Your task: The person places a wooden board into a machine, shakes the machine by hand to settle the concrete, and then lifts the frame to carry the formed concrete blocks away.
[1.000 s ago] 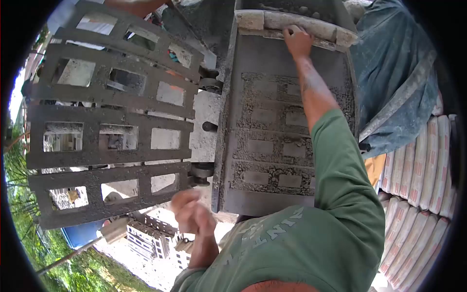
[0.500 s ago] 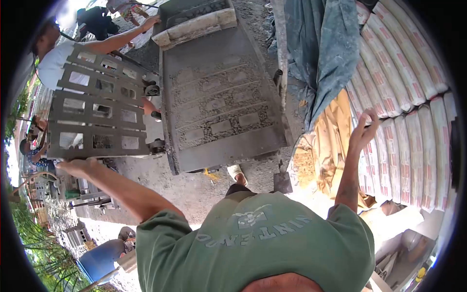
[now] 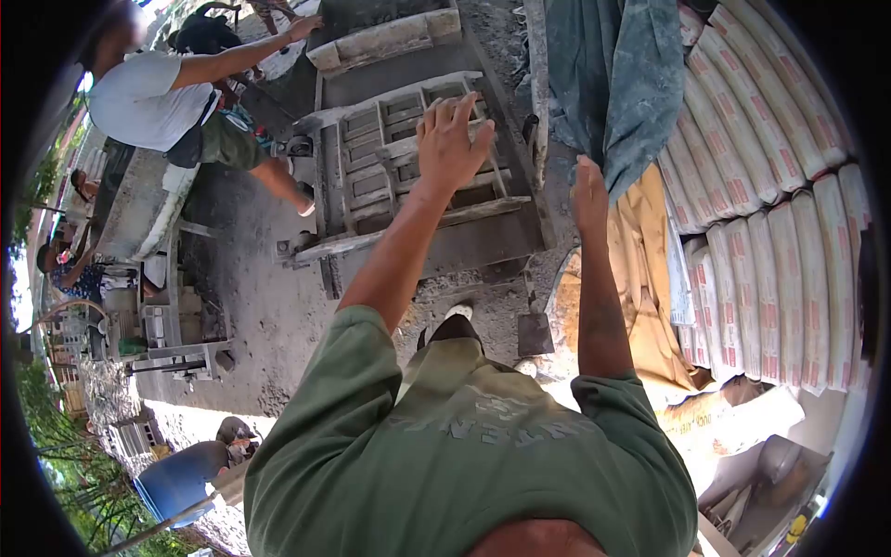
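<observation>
My left hand reaches forward with its fingers spread, over a slatted grid frame with rectangular openings. The frame lies across a cement-grey tray, and its ends overlap the tray's sides. My left forearm hides part of the frame's near half. To the right, my right hand is raised with its fingers extended upward, and no object shows in it. It overlaps the lower edge of a hanging blue-grey tarp.
A person in a white shirt stands at the left, one hand near the tray's far end. Stacked sacks line the right side beside a tan sheet. A blue barrel lies lower left; a flat metal blade sits below the tray.
The grid frame has swung from upright at the left down onto the tray. My left hand has moved right and let go of it; my right hand has moved left toward the tarp.
</observation>
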Available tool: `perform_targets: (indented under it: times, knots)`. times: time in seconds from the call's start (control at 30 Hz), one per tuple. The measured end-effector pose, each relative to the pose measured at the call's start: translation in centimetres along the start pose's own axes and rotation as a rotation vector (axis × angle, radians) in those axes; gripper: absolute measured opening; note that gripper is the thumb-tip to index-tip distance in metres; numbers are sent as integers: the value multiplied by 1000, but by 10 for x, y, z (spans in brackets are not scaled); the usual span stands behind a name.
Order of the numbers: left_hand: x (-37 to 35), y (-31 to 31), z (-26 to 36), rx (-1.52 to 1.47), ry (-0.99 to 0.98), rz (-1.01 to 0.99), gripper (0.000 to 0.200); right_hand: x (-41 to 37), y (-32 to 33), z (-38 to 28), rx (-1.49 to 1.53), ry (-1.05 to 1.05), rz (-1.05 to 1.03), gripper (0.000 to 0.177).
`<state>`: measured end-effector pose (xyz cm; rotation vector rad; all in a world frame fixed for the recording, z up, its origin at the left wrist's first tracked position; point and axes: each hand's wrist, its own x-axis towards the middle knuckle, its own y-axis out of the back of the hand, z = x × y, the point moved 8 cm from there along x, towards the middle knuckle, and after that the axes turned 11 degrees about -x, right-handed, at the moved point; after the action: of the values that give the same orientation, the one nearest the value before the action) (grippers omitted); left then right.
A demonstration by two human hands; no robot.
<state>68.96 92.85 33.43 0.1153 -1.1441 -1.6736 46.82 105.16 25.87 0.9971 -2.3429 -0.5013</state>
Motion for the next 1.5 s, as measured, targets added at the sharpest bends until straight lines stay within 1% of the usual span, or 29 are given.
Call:
perform_targets:
  times: [0.03,0.07,0.13,0.17,0.23,0.27,0.33,0.37,0.43,0.47,0.53,0.57,0.63,0.67,0.7,0.8,0.87,0.9,0.97,1.07,1.2,1.4,1.5]
  knots:
    - [31,-17,-21,-52,66,-141,61,2,-28,10,-41,-17,-62,52]
    - [57,-30,-35,-55,51,-156,61,2,-48,17,-43,-31,-47,52]
    - [87,-92,-74,143,185,-517,69,0,-106,39,-86,-271,-299,60]
    - [90,-113,-86,144,182,-544,69,-4,-120,31,-85,-298,-299,60]
    - [89,-152,-90,101,107,-657,73,-11,-125,25,-474,-476,-202,61]
    - [83,-163,-95,99,123,-697,73,-15,-131,25,-479,-511,-227,61]
    - [82,-167,-94,-12,155,-715,74,-17,-134,26,-681,-517,-198,57]
    - [78,-169,-96,-9,164,-750,74,-20,-138,30,-681,-547,-218,57]
    - [79,-166,-87,50,31,-699,76,-17,-136,31,-703,-514,-143,52]
    - [78,-169,-89,71,56,-736,75,-19,-139,35,-708,-538,-158,52]
    - [76,-173,-86,32,64,-781,75,-18,-136,33,-776,-500,-73,47]
    - [75,-172,-87,5,67,-798,74,-20,-140,37,-775,-518,-103,47]
    - [71,-175,-88,11,87,-842,73,-23,-130,33,-793,-532,78,40]
    - [72,-178,-89,6,83,-850,72,-24,-133,35,-874,-578,16,34]
    - [67,-179,-90,3,100,-879,72,-25,-130,32,-881,-598,-13,34]
    - [70,-178,-89,9,101,-856,71,-18,-133,31,-824,-540,-103,30]
    - [73,-175,-87,15,88,-842,71,-17,-136,28,-845,-495,-107,27]
    - [71,-173,-88,23,98,-858,71,-20,-137,27,-838,-507,-124,27]
    - [74,-173,-84,20,88,-859,71,-15,-134,25,-809,-477,-87,25]
    - [73,-173,-85,12,96,-836,71,-15,-133,27,-775,-513,-123,25]
    - [75,-173,-85,54,84,-856,70,-13,-134,30,-793,-526,-156,26]
    - [75,-175,-84,22,105,-872,70,-15,-136,36,-772,-549,-183,25]
    - [77,-173,-80,-20,100,-844,70,-16,-135,37,-767,-546,-190,25]
